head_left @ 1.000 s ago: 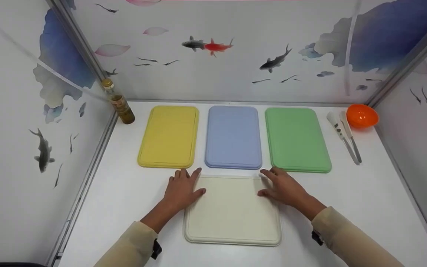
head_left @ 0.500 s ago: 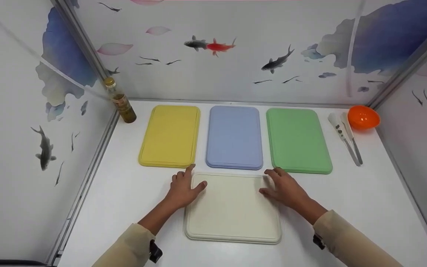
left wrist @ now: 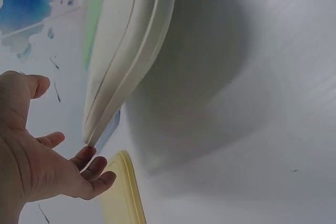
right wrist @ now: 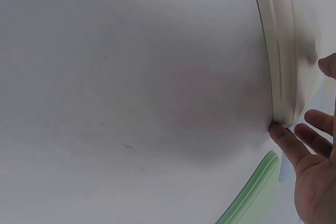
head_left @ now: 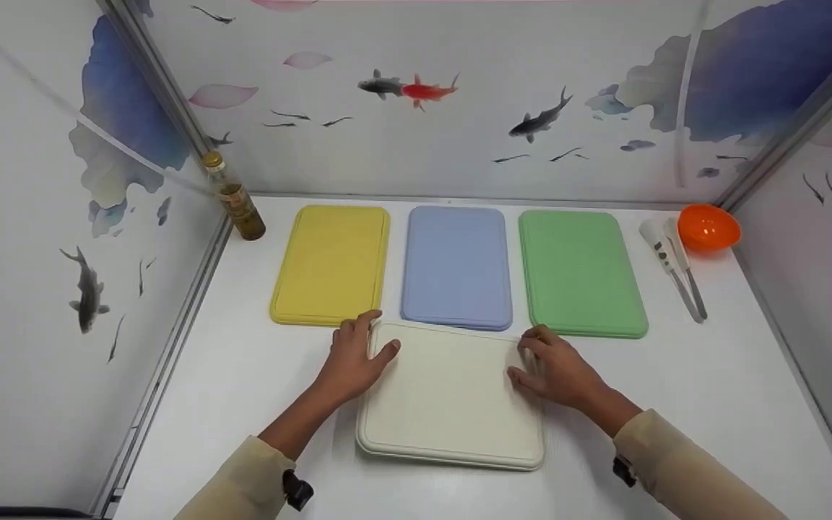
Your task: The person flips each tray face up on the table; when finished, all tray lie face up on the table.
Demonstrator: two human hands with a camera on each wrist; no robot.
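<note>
A cream-white cutting board lies between both hands, its left side raised and shadowed underneath in the left wrist view. My left hand is at its upper left corner. One left fingertip meets that corner, while the thumb stands apart from the board. At the upper right corner is my right hand. A right fingertip touches the lower edge there, with the thumb over the top face. Yellow, blue and green cutting boards lie flat in a row just beyond.
An oil bottle stands at the back left corner. On the right are an orange bowl and two utensils with pale handles and metal ends. Patterned wall panels enclose the white table on three sides.
The white board's left side has come up and its upper left corner has shifted away from me with the left hand. The right hand keeps nearly the same place. Other things stay put.
</note>
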